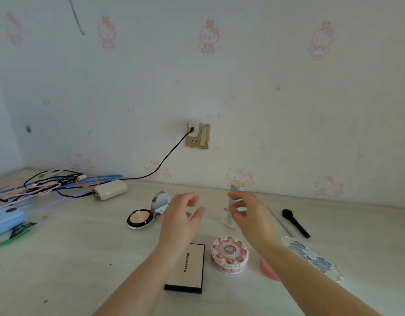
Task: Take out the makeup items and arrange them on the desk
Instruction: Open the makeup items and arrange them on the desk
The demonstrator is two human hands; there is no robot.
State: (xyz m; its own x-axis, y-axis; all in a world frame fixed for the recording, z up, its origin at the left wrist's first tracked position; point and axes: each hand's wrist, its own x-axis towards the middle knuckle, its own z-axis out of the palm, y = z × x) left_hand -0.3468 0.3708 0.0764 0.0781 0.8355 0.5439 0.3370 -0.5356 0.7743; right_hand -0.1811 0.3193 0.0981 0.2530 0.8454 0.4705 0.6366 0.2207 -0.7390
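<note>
Left hand: your left hand (183, 215) is raised over the middle of the worktop (83, 258), fingers loosely curled and spread, holding nothing.
Right hand: your right hand (247, 210) is up at the pale blue tube (234, 201), fingers bent in front of its middle; whether they pinch it or only hover in front of it cannot be told.
Tube: it stands upright with a gold cap, far of centre, close to the wall (265, 99).
Cushion compact (149, 212): open, just left of your left hand, its mirrored lid tilted up and the beige puff lying in the base.
Flat palette (188, 267): cream with a black edge and dark lettering, lying near and under your left forearm.
Cake-shaped case (230, 255): round, pink and white, just right of the palette, between your two forearms.
Pink disc (269, 270): partly hidden under your right forearm, right of the cake case.
Clear ornate tray (315, 258): lying flat at the near right, with a pale blue pattern inside.
Black brush (295, 223): lying at an angle, right of your right hand; a thin metal stick (280, 221) lies just left of it.
Cables and hangers (37, 185): a tangle at the far left, with a cream power bank (110, 189) beside it.
Socket (197, 135): on the wall, with a charger plugged in and a black cord running down to the left.
</note>
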